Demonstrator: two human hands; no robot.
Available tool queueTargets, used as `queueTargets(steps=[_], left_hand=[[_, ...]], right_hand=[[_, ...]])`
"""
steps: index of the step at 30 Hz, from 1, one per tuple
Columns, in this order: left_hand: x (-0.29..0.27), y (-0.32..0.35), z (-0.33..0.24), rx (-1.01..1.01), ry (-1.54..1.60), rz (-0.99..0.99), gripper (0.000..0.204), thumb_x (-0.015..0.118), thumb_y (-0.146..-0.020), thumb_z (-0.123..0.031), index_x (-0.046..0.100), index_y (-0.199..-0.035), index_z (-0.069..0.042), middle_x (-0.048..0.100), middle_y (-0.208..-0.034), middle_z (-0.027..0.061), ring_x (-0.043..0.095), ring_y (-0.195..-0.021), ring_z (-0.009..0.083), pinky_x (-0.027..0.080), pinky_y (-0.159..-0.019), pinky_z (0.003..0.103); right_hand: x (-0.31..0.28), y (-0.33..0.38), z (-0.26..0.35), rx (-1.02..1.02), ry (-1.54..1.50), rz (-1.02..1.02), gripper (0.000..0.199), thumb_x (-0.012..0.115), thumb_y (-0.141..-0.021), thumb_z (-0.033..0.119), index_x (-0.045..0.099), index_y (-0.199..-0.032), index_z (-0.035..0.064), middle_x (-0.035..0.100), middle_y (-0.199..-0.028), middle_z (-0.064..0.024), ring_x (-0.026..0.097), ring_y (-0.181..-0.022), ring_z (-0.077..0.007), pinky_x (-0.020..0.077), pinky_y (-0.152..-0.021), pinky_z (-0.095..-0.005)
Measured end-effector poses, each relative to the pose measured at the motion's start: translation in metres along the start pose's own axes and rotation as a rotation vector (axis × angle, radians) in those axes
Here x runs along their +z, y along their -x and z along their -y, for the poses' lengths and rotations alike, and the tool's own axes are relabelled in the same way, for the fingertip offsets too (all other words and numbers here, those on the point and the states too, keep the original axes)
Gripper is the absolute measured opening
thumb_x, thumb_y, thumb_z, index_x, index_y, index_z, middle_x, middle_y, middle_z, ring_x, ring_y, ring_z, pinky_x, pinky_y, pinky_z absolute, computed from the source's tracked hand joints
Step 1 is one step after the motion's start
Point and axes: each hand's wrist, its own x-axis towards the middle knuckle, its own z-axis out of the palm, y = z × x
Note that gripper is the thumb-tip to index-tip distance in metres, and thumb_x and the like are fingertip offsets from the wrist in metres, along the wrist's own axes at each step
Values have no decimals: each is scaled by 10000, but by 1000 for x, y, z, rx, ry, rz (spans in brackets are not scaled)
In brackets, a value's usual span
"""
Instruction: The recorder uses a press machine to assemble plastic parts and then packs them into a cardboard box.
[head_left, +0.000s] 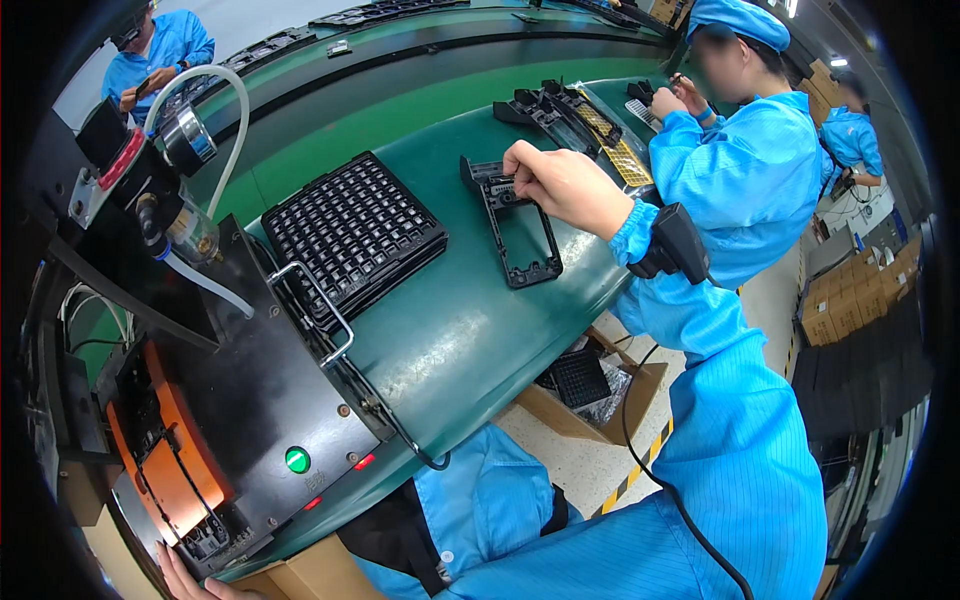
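My right hand (575, 190) reaches over the green table, fingers closed in a pinch at the far end of a black plastic frame (550, 262). That frame is rectangular with a large opening; its far end is partly covered by my fingers. At the lower left, part of my left hand (190, 580) shows with its fingers stretched out. It is beside the near end of a black bench machine (290, 385), close to an orange fixture (190, 455) holding a black part. The rest of the left hand is cut off by the picture's edge.
A stack of black grid trays (355, 235) stands beside the machine's metal handle (325, 310). More black frames (545, 110) and a yellow sheet of small parts (625, 160) lie farther off. A co-worker (740, 150) sits at right. An open carton (640, 390) is below the table.
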Motion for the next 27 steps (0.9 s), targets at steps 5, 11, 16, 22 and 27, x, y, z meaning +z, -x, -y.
queueTargets(steps=[5, 11, 16, 22, 27], left_hand=[[2, -2, 0, 13, 16, -5, 425, 407, -1055, -291, 620, -1215, 41, 624, -1239, 181, 564, -1148, 350, 418, -1019, 459], [-5, -2, 2, -1, 16, 23, 421, 399, -1056, -274, 614, -1218, 49, 614, -1251, 194, 568, -1153, 356, 420, -1028, 459], [-18, -27, -17, 76, 159, 62, 361, 428, -1044, -190, 622, -1155, 93, 645, -1171, 226, 618, -1086, 372, 456, -989, 454], [-25, -70, -28, 150, 280, 553, 320, 575, -929, -116, 596, -1190, 67, 561, -1264, 227, 533, -1201, 399, 404, -1033, 466], [1, -80, -10, 445, 289, 326, 356, 638, -912, -228, 627, -1095, 78, 646, -989, 176, 645, -920, 341, 527, -704, 385]], right_hand=[[10, 12, -4, 2, 106, -84, 143, 633, -859, 80, 556, -976, 54, 671, -827, -105, 659, -791, -329, 514, -673, -419], [11, 46, 31, 32, 102, -247, 193, 654, -858, 139, 608, -1019, 42, 643, -913, -142, 627, -896, -338, 504, -769, -425], [42, 101, 80, 59, -2, -188, 353, 671, -863, 151, 573, -1182, 35, 552, -1139, -159, 504, -1084, -375, 379, -1016, -479], [35, 121, 101, 98, -243, -99, 290, 662, -853, 72, 572, -1121, 8, 543, -1053, -170, 515, -1011, -367, 430, -896, -400], [-11, 146, 154, 301, -418, -133, 244, 668, -850, 55, 602, -1082, 18, 583, -1010, -148, 557, -980, -354, 449, -917, -428]])
